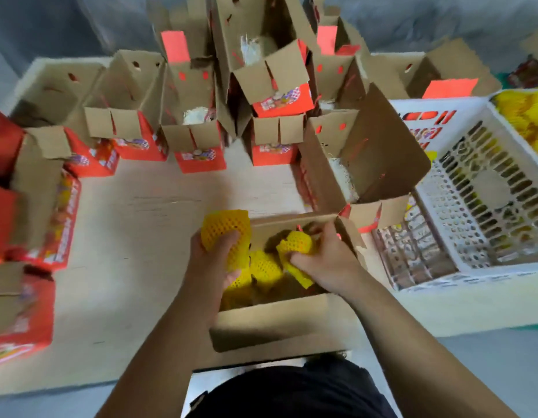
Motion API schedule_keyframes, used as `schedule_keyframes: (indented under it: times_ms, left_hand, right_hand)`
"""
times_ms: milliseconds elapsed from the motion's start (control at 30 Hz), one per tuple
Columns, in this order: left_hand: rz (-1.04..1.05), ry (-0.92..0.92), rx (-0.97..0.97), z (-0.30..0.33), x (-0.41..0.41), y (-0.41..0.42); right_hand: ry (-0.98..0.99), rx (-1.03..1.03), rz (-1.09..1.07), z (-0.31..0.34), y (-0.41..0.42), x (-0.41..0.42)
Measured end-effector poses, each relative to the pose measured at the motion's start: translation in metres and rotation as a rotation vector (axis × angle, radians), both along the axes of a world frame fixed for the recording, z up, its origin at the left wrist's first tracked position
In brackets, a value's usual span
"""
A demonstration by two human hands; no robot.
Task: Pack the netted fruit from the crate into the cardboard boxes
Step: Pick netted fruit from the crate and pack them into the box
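While both arms reach down, left hand (219,251) gripping netted fruit (225,226), right hand (325,257) pinching another (294,244) in box (270,324).

Pale table (135,224), open cardboard boxes (198,140), white crate (472,206)

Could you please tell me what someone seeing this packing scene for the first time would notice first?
The eye lands first on the bright yellow netted fruit at bottom centre: the left hand grips one over the open cardboard box, while the right hand grips another inside it. Behind, a crowd of red-and-brown boxes stands open, and a white slotted crate sits at right.
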State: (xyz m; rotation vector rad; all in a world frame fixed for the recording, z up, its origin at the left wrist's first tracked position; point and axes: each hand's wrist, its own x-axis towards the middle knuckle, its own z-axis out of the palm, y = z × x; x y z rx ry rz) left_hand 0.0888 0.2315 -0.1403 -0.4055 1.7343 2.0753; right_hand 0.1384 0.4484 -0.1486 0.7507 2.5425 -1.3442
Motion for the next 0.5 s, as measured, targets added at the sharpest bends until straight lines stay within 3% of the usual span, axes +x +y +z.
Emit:
schedule_keyframes:
  times_ms: [67,300,500]
  left_hand:
    - [-0.016,-0.035,-0.007,-0.009,0.001,-0.008]
    - [-0.146,-0.013,-0.204,-0.029,0.002,-0.004]
    - [-0.454,0.083,-0.403,-0.038,0.003,0.004]
  right_hand:
    - [-0.177,0.099,0.105,-0.02,-0.002,-0.014]
    - [-0.559,0.295,0.089,-0.069,0.008,-0.053]
    - [-0.475,0.402,0.11,-0.054,0.01,-0.051]
